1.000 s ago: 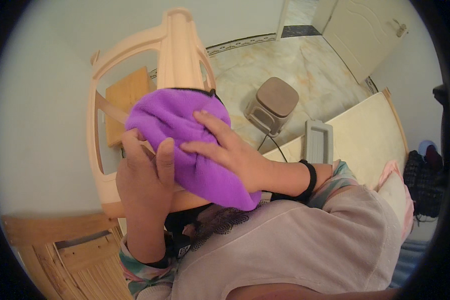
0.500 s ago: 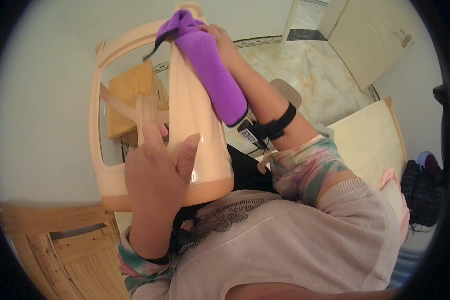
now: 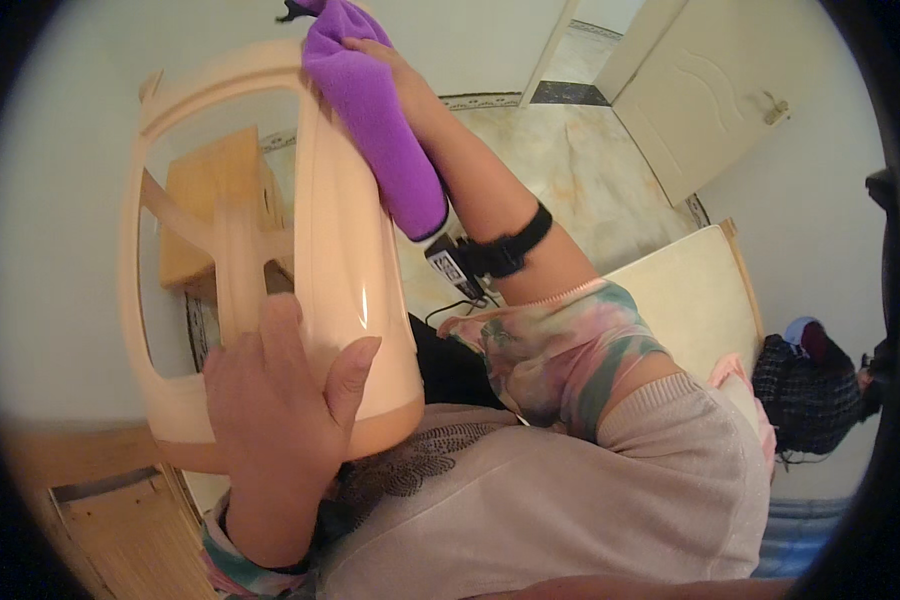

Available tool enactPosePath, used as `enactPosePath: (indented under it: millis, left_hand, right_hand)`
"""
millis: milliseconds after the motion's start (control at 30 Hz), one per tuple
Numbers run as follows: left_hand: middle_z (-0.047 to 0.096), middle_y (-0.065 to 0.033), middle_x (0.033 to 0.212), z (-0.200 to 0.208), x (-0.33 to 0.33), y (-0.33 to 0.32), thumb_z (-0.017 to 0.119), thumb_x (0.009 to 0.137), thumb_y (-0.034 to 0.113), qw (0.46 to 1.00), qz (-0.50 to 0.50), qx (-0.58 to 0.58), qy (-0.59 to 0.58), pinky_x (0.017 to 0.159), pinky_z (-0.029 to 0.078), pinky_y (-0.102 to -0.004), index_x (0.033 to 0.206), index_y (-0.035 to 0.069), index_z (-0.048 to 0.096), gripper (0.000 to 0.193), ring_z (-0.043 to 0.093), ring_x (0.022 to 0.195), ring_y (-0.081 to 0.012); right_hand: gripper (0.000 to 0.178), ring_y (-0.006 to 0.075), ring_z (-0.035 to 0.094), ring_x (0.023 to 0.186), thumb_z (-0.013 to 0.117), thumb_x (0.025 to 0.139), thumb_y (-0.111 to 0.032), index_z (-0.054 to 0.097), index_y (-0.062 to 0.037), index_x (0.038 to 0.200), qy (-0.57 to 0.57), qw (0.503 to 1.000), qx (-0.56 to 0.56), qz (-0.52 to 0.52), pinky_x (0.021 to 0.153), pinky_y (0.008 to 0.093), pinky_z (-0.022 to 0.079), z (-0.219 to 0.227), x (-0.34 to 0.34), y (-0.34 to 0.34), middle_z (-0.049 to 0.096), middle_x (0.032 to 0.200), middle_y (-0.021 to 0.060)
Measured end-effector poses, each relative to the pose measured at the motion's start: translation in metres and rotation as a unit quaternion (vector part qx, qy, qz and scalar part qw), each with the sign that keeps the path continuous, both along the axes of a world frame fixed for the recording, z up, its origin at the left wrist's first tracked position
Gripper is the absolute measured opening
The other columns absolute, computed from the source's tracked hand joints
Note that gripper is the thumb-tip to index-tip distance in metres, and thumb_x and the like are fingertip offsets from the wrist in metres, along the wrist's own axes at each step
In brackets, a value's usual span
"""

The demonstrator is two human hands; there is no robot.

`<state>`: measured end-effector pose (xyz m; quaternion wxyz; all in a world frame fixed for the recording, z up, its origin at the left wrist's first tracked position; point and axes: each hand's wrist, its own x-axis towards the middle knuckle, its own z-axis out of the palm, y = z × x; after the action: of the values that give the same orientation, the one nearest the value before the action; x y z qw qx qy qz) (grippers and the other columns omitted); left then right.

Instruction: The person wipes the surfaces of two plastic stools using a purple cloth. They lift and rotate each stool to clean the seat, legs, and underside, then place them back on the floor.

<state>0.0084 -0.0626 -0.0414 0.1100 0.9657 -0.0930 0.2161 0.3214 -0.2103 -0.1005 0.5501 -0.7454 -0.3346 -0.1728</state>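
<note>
1. while the right grip (image 3: 400,85) grasps the purple cloth (image 3: 375,115), that cloth lies along the far right side of a peach plastic stool (image 3: 345,250), its near end beside the right forearm (image 3: 475,180).
2. the left grip (image 3: 275,405) lies over the stool's near left part, thumb spread away; whether its fingers clench the plastic, i cannot tell.
3. the cloth looks plush, so it should be light, limp and hard to damage; a handful of its middle, bunched under the fingers, seems the surest hold.
4. the stool looks stiff and fairly light for its bulk; its glossy face may prove slippery, so the edges of its openings should give better purchase than the smooth panel.
5. counted: one cloth, one stool, two grips, one black band (image 3: 518,248) on the right forearm, one small black device (image 3: 455,268) beside it.
6. farther off: one wooden cabinet (image 3: 195,195) seen through the stool at left, one pale door (image 3: 710,100) at far right.
</note>
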Motion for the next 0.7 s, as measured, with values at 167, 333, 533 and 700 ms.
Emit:
enactPosePath:
  millis: [167, 333, 533, 700]
  left_hand:
    - [0.055, -0.0147, 0.072, 0.0, -0.008, 0.006, 0.053, 0.092, 0.053, 0.998, -0.002, -0.056, 0.026, 0.063, 0.04, -0.0449, 0.104, 0.004, 0.053, 0.051, 0.055, 0.066, -0.0367]
    - [0.057, -0.015, 0.065, 0.009, 0.008, 0.005, 0.049, 0.096, 0.051, 0.995, 0.004, -0.099, 0.025, 0.058, 0.041, -0.0485, 0.096, 0.007, 0.052, 0.044, 0.058, 0.063, -0.0402]
    - [0.059, -0.0202, 0.069, 0.005, 0.003, 0.006, 0.043, 0.098, 0.051, 0.991, 0.009, -0.129, 0.029, 0.057, 0.043, -0.0504, 0.096, 0.005, 0.052, 0.046, 0.06, 0.067, -0.0439]
    - [0.058, -0.0227, 0.076, 0.002, 0.004, 0.01, 0.035, 0.102, 0.051, 0.979, 0.008, -0.202, 0.025, 0.061, 0.044, -0.0472, 0.097, 0.004, 0.052, 0.05, 0.059, 0.073, -0.0448]
  right_hand:
    - [0.07, 0.0416, 0.031, 0.139, 0.069, 0.081, -0.033, 0.044, -0.0035, 0.139, -0.085, 0.99, -0.107, 0.016, 0.115, 0.044, 0.027, -0.02, -0.134, -0.025, 0.034, 0.147, 0.0274]
    - [0.072, 0.0469, 0.023, 0.141, 0.065, 0.083, -0.029, 0.037, -0.0075, 0.146, -0.026, 0.991, -0.102, 0.081, 0.114, 0.0523, 0.024, -0.018, -0.247, -0.032, 0.024, 0.152, 0.0287]
    - [0.072, 0.0474, 0.025, 0.141, 0.063, 0.08, -0.025, 0.04, -0.0152, 0.147, -0.127, 0.966, -0.111, 0.194, 0.111, 0.0617, 0.023, -0.037, -0.289, -0.056, 0.026, 0.154, 0.022]
    - [0.063, 0.0438, 0.035, 0.137, 0.057, 0.079, -0.028, 0.049, -0.0243, 0.142, -0.162, 0.947, -0.154, 0.232, 0.109, 0.0607, 0.028, -0.058, -0.299, -0.066, 0.037, 0.15, 0.0163]
